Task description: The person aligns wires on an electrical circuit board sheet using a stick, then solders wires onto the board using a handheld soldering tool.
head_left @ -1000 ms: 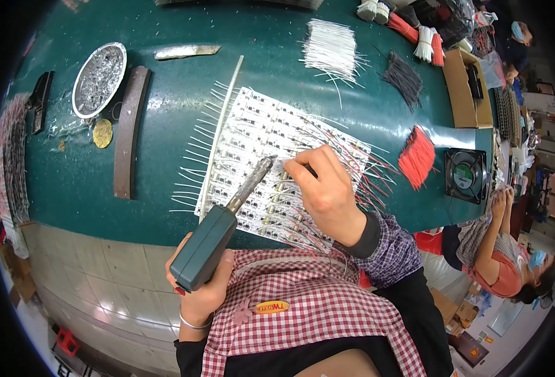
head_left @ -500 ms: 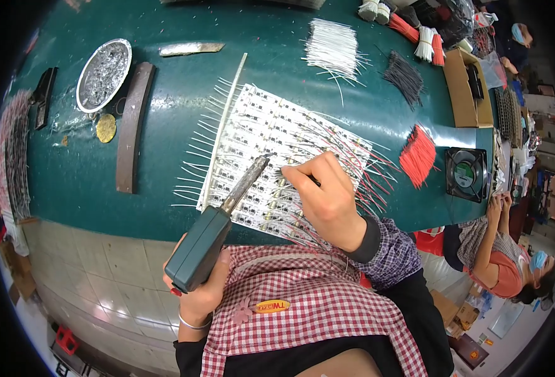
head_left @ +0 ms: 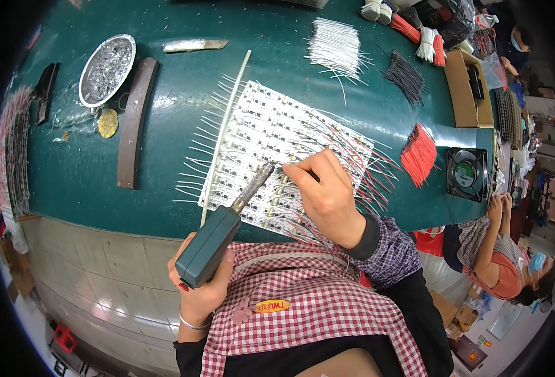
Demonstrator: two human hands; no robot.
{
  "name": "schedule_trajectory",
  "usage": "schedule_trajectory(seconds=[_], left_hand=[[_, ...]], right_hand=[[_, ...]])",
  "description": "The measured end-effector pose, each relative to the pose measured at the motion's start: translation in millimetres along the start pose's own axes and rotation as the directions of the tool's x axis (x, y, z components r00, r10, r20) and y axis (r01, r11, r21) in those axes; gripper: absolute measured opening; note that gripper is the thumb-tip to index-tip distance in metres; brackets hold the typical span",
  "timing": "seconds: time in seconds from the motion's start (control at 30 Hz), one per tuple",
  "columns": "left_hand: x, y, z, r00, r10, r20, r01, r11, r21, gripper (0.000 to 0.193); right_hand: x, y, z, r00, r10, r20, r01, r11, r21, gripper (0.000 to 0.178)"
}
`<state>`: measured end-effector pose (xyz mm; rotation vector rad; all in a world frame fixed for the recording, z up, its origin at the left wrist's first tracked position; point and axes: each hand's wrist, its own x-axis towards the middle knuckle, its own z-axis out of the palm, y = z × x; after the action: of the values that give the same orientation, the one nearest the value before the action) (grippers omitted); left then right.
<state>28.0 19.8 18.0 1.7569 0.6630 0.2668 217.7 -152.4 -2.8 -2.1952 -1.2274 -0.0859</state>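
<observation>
A dark green soldering gun (head_left: pixel 209 246) is gripped in my left hand (head_left: pixel 205 286), its scorched metal barrel pointing up and right. The barrel's tip is over a white panel of small circuit boards (head_left: pixel 258 119), just left of my right fingertips. My right hand (head_left: pixel 329 200) is closed in a pinch above the middle of the panel; what sits between finger and thumb is too small to make out. Red and white wires (head_left: pixel 368 169) fan out from the panel's right side. Along its left side lies a pale thin strip (head_left: pixel 227 125), with white wire ends sticking out past it.
At the left are a bowl of metallic scraps (head_left: pixel 106 70), a round yellowish pad (head_left: pixel 108 123) and a brown bar (head_left: pixel 138 122). White (head_left: pixel 334 43), black (head_left: pixel 405 76) and red wire piles (head_left: pixel 419 155) lie at the right, near a small fan (head_left: pixel 466 174). A co-worker (head_left: pixel 503 251) sits far right.
The soldering gun has shifted slightly right and down, bringing its tip closer to my right fingertips. My right hand stays pinched in nearly the same place.
</observation>
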Motion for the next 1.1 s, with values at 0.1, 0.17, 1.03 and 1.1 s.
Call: schedule_trajectory(seconds=[0.1, 0.17, 1.03, 1.1], left_hand=[[1.0, -1.8, 1.2, 1.000, 0.013, 0.008, -0.013, 1.000, -0.002, 0.018], [2.9, -0.4, 0.9, 0.999, 0.034, 0.022, -0.034, 0.999, 0.019, 0.018], [-4.4, -1.3, -1.8, 0.997, -0.025, -0.066, 0.020, 0.997, -0.075, 0.025], [-5.5, -3.3, -2.1, 0.997, -0.007, -0.082, 0.002, 0.998, -0.057, 0.026]], right_hand=[[-0.2, -0.5, 0.6, 1.000, 0.004, 0.001, -0.004, 1.000, -0.004, 0.035], [0.0, -0.2, 0.7, 1.000, 0.002, 0.000, -0.002, 1.000, -0.008, 0.035], [1.7, -4.7, 1.0, 0.998, -0.019, -0.065, 0.016, 0.999, -0.051, 0.033], [1.9, -8.2, 0.5, 0.992, -0.024, -0.126, 0.020, 0.999, -0.032, 0.031]])
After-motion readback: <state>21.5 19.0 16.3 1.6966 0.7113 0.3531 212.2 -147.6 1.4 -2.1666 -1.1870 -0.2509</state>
